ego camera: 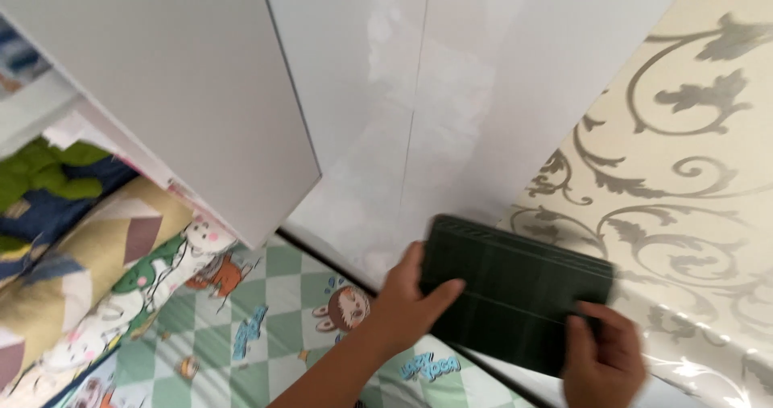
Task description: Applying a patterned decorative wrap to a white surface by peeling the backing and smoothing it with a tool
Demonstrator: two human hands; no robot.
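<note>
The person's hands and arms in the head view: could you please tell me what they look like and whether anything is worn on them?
Both the left hand and right hand are bare: no gloves, rings or watch visible. The left forearm shows no sleeve. The right arm is out of frame.

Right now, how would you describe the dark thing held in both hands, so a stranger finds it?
Start at the white wardrobe door. Below it, both hands grip a flat dark green folded case, the only plain dark item beside the cartoon-print bedding.
</note>
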